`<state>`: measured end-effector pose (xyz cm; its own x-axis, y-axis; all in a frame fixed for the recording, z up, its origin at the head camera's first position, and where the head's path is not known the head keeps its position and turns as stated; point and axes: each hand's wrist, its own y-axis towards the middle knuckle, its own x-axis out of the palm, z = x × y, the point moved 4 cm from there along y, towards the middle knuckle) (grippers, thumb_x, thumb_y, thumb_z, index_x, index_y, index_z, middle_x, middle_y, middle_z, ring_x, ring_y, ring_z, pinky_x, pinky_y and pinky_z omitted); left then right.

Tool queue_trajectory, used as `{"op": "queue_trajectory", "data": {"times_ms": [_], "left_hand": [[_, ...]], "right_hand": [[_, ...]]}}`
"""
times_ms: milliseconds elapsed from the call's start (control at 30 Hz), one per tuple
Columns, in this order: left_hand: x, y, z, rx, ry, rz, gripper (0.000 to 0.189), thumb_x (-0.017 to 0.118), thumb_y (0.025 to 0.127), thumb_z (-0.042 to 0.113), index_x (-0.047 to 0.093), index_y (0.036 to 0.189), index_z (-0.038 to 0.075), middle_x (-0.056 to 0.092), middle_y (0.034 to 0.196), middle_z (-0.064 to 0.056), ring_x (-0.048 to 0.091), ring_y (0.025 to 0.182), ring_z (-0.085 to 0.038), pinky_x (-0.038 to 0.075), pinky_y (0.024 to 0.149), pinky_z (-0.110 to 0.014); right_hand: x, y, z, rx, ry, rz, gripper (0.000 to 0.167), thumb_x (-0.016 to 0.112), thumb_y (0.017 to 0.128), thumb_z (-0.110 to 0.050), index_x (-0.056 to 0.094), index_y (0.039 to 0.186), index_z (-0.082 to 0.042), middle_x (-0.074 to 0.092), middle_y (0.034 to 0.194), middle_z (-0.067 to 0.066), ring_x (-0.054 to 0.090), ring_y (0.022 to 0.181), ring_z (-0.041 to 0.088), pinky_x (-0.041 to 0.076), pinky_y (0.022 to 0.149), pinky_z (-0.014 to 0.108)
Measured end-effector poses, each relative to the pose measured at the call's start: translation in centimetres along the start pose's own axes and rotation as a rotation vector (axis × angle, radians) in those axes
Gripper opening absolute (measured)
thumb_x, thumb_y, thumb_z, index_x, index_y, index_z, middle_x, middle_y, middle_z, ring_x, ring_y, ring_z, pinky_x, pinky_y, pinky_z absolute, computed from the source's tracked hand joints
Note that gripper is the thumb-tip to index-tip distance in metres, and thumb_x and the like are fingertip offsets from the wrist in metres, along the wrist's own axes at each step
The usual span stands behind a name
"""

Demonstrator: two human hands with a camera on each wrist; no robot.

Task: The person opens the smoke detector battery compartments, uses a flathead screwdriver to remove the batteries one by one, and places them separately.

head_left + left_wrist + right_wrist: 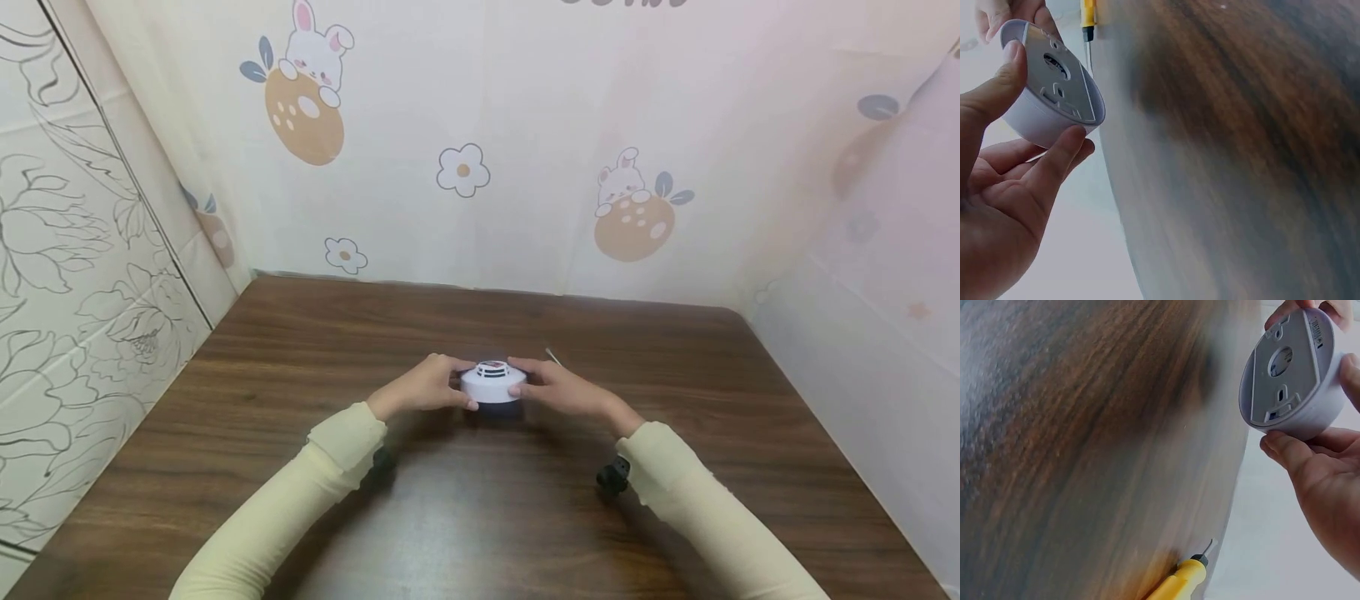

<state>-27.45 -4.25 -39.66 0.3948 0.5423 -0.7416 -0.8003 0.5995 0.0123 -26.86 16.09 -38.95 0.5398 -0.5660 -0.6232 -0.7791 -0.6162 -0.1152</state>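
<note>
A white round smoke detector (493, 387) with a vented top is held above the table between both hands. My left hand (429, 383) grips its left side, the thumb at the near edge. On the opposite side my right hand (564, 387) holds the rim between thumb and fingers. The left wrist view shows the detector's flat underside (1054, 72), which has a round central opening and slots. That same base (1282, 365) faces the camera in the right wrist view, with a small printed label near one edge.
A screwdriver (1185, 578) with a yellow handle lies on the table, mostly hidden behind the right hand in the head view. The dark wood-grain table (450, 517) meets a curtain (525, 208) printed with rabbits and flowers at the back.
</note>
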Motion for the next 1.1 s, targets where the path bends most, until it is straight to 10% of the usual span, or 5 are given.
{"op": "queue_trajectory", "data": {"times_ms": [567,1100], "left_hand": [[-1.4,-1.5,-0.6,-0.021,-0.253,0.095,0.050,0.074,0.085,0.018,0.058,0.127,-0.002,0.064,0.116,-0.011,0.061,0.096,-0.017,0.053,0.087,-0.033],[-1.3,-1.9,0.4,0.028,-0.318,0.110,0.033,0.062,0.093,0.008,0.060,0.123,-0.005,0.065,0.115,-0.015,0.062,0.098,-0.020,0.053,0.089,-0.036]], "right_hand": [[-0.4,-0.8,-0.6,-0.147,0.051,0.111,0.051,0.060,0.095,-0.021,0.044,0.142,-0.005,0.049,0.139,0.015,0.051,0.121,0.026,0.045,0.100,0.044],[-0.8,-1.3,-0.1,-0.073,0.045,0.230,0.043,0.055,0.098,-0.024,0.053,0.133,0.001,0.062,0.121,0.015,0.060,0.105,0.027,0.052,0.089,0.047]]}}
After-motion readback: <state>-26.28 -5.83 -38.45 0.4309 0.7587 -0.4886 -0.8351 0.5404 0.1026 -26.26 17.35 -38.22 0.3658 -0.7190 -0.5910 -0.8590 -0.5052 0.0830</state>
